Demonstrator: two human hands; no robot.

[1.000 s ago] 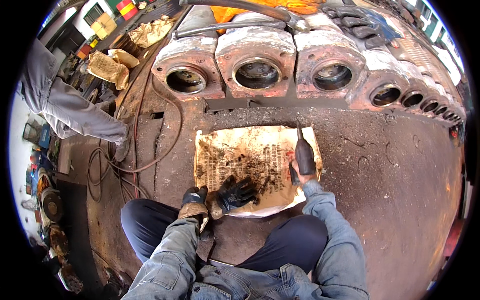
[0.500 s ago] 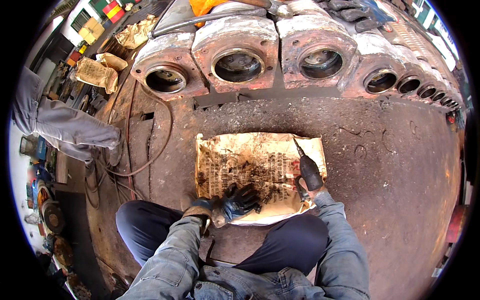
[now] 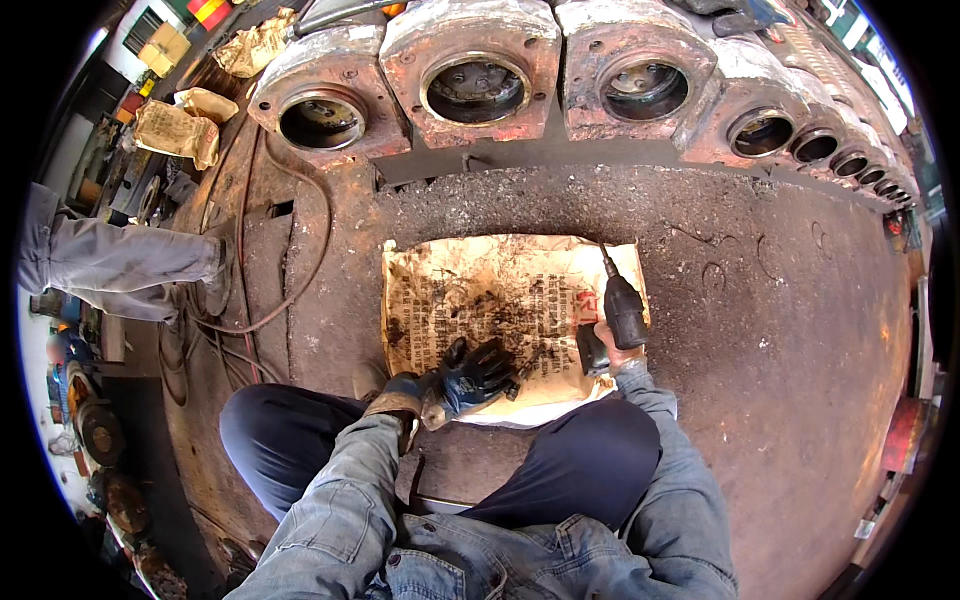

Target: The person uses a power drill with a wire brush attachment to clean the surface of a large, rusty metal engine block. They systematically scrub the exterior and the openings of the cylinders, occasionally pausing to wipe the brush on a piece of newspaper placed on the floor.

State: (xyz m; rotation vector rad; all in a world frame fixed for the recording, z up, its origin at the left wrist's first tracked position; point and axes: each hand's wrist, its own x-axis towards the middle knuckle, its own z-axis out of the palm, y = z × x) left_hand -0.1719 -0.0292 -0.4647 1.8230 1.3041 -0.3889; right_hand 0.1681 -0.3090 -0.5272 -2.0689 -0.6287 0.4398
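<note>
We see a dark pistol-shaped power tool [image 3: 626,314] over the right part of a flat, creased tan sack [image 3: 420,268] smeared with black grime, its slim tip pointing away from us, while a black glove [image 3: 478,374] with dirty brownish cuff lies near the sack's closest edge, fingers toward the right.
</note>
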